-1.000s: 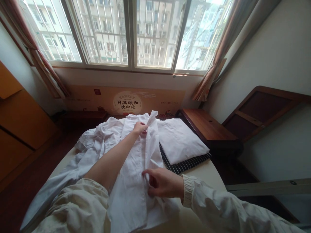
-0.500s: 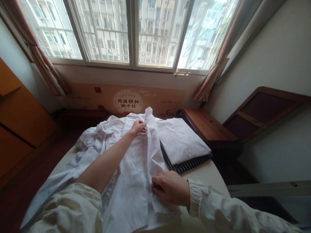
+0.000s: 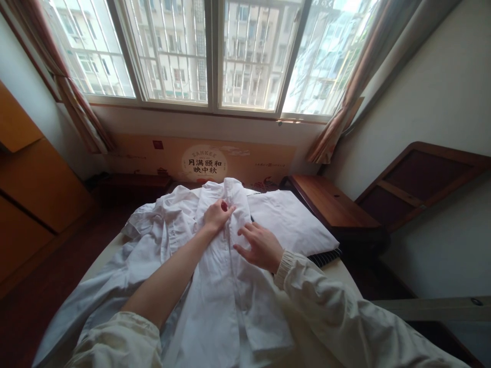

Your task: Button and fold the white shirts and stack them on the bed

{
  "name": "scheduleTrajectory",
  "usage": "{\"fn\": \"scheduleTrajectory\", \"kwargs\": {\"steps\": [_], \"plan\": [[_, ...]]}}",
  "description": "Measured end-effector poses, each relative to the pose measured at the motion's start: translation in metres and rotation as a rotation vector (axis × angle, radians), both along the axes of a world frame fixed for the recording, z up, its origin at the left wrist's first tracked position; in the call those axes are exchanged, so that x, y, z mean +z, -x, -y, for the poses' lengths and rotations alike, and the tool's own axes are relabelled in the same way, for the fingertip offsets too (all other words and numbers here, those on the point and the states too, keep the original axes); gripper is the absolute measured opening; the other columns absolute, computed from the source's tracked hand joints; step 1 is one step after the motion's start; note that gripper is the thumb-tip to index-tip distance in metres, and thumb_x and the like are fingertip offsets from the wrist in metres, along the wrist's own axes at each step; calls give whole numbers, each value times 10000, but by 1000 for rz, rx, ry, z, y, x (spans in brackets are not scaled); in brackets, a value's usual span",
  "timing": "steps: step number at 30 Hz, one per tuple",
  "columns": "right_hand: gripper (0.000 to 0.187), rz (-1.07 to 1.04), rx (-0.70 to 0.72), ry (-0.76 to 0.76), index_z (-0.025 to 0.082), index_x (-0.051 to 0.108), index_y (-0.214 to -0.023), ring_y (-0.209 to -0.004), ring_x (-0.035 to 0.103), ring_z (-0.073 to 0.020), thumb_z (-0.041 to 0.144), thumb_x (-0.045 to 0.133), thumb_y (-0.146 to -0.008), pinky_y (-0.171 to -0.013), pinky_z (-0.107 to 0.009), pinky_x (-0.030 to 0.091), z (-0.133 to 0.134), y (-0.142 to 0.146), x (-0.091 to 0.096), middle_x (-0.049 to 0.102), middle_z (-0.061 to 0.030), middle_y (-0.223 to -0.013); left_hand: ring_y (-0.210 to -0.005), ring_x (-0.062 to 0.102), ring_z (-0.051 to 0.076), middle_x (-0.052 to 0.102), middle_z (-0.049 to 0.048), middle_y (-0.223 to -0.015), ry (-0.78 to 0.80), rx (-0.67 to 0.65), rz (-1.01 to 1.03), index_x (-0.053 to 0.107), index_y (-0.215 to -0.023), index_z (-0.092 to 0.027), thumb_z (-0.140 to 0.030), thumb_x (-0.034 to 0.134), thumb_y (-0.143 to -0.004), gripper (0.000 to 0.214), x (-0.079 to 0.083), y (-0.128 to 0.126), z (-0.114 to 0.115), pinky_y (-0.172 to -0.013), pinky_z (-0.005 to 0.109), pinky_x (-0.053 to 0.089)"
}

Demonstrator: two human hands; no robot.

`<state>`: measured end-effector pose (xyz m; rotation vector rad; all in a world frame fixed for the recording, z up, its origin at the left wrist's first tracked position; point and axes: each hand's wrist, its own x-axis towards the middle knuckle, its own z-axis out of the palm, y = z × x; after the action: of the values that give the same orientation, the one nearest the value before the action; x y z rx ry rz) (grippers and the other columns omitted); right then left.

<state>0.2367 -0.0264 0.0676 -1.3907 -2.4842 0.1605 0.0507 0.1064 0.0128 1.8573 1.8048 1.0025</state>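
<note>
A white shirt (image 3: 209,301) lies spread lengthwise on a pale round-edged table (image 3: 347,278), wrinkled and bunched on its left side. Near the collar end, my left hand (image 3: 218,214) is closed in a pinch on the shirt's front edge. My right hand (image 3: 263,248) hovers at or just over the shirt's right front panel, its fingers apart and holding nothing. Whether its fingertips touch the cloth I cannot tell. Right of the shirt sits a folded white garment (image 3: 295,220) on top of dark pinstriped cloth (image 3: 326,257).
Beyond the table are a low brown wooden bench (image 3: 330,202), a printed banner (image 3: 264,151) and barred windows (image 3: 251,56). Orange cabinets (image 3: 23,204) stand on the left. A dark wooden chair-like frame (image 3: 418,184) is on the right.
My right hand has let go of the shirt's lower front edge, opened and moved up toward my left hand. The left hand has come slightly lower, and the raised collar edge now lies flatter.
</note>
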Motion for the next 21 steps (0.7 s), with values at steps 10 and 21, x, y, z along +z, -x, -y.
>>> {"fn": "scheduleTrajectory", "kwargs": {"steps": [10, 21], "plan": [[793, 14, 127, 145, 202, 261, -1748, -1669, 212, -316, 638, 407, -1102, -1371, -560, 154, 25, 8, -53, 263, -72, -1795, -934, 782, 230, 818, 30, -941, 34, -51, 175, 688, -1053, -246, -454, 890, -834, 363, -10, 1, -6, -776, 290, 514], [855, -10, 153, 189, 207, 227, -1755, -1682, 174, -298, 685, 437, -1078, -1375, -515, 180, 31, 8, -51, 219, -49, -1801, -900, 752, 223, 799, 50, -956, -43, 50, 59, 661, -993, -228, -248, 766, -925, 128, -6, 5, -7, -781, 302, 485]]}}
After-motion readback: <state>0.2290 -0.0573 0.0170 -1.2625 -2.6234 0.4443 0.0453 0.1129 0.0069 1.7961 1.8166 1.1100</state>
